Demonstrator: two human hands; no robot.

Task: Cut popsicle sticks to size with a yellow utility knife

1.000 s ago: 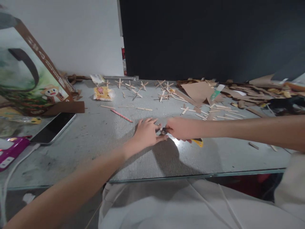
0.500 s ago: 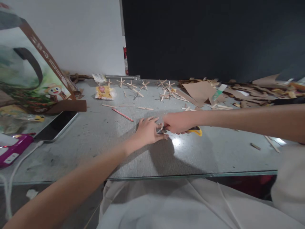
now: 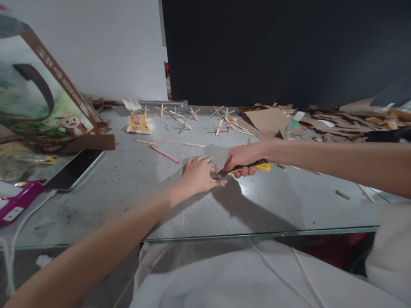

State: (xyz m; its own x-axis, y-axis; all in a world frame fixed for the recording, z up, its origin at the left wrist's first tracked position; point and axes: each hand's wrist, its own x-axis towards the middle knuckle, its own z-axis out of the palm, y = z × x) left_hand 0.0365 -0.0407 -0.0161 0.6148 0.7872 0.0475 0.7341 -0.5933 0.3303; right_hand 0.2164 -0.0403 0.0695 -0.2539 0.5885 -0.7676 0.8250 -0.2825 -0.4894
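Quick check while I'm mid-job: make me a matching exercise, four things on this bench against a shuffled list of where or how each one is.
Things:
1. Cutter
2. Phone
3. Striped stick
4. Small packet

Places, colours or states:
A. Reddish and white, lying just beyond the left hand
B. Yellow with a pink patch, towards the back
C. Gripped in the right hand
D. Lying flat, dark screen up

Pairs: 1-C, 2-D, 3-A, 4-B
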